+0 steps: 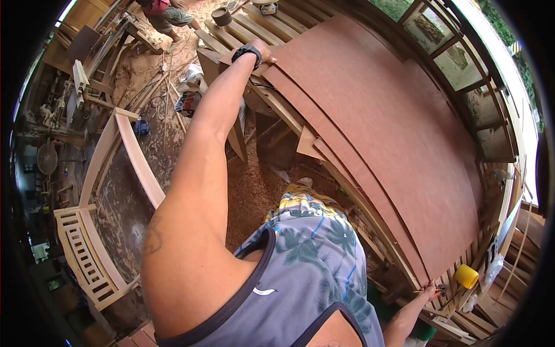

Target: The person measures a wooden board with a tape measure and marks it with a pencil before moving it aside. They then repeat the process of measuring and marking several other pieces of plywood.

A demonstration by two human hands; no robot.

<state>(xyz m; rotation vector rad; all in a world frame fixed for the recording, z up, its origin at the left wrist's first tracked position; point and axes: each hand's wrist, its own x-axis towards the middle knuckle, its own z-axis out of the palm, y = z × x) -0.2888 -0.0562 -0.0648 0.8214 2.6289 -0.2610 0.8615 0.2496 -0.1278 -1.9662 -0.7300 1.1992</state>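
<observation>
A large reddish-brown sheet [381,133] lies on a slatted wooden bench, with narrower brown strips [347,147] under or beside its near edge. At the sheet's upper left corner is my left hand [265,52], a dark watch on the wrist. Its fingers are closed at the edge, thumb side on the sheet. My right hand [428,292] is at the lower right corner of the sheet, closed around a small orange and black object that I cannot make out.
Wooden slats [254,29] extend past the sheet, with a tape roll [221,16] on them. A yellow cup [466,276] is near my right hand. Curved wooden frames [139,156] stand at left. Another person [167,17] is at the upper left, among wood shavings. Mesh-panelled frames [457,63] border the right.
</observation>
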